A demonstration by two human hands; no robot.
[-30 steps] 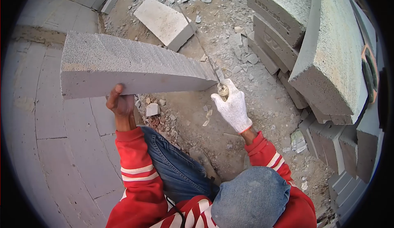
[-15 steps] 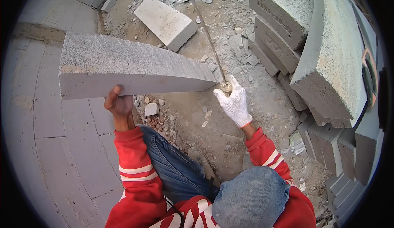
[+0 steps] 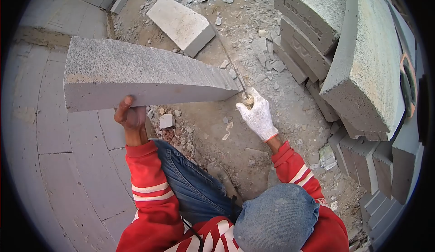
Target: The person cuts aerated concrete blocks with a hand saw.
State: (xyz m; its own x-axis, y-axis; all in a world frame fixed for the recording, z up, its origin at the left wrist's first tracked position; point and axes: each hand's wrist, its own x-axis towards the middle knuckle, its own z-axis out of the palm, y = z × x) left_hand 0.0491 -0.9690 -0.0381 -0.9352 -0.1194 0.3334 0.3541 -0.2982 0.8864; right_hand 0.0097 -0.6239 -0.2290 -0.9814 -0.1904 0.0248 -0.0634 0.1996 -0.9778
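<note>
A long grey aerated concrete block hangs slanting across the view, its upper face rough and ridged. My bare left hand grips its lower edge, the thumb against the near side and the other fingers hidden beneath. In a white knit glove, my right hand is closed around the wrapped handle of a long, thin tool, apparently a blade seen edge-on. That tool points away from me, close by the block's narrow right end. I cannot make out whether they touch.
Another block lies on the dirt ahead amid broken chips. Stacked blocks rise on the right, with an orange-and-black handled tool on them. A block wall stands at left. My jeans-covered knees are below.
The tool's far end has swung left and lower, toward the block lying ahead. My right hand has barely shifted. My left hand and its block have stayed almost still.
</note>
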